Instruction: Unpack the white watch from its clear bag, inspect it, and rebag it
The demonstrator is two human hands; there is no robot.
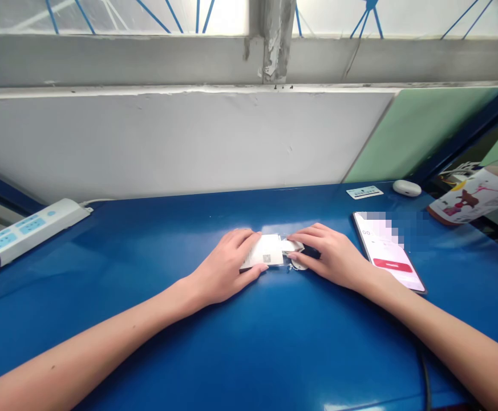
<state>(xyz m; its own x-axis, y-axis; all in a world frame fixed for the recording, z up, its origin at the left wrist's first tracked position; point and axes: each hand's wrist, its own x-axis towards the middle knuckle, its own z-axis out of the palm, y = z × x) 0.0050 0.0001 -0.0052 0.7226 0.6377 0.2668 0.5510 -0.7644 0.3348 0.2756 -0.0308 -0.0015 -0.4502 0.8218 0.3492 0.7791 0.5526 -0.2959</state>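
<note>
A flat white packet [270,249], printed with a small square code and edged with clear plastic, lies low over the blue tabletop. Thumb and fingers of my left hand [229,265] close on its left end. At its right end, my right hand [332,254] pinches a small white piece [292,245], folded or torn-looking, between thumb and fingers. Something black shows under the right palm, mostly hidden, and a pale rounded bit lies below the fingertips. Whether the white piece is joined to the packet, I cannot tell.
A phone [388,251] with a lit screen lies beside my right wrist. Behind it are a card [364,192], a white earbud case [407,188] and a tilted bottle [475,194]. A power strip [30,228] sits at left; a black cable runs under my right forearm.
</note>
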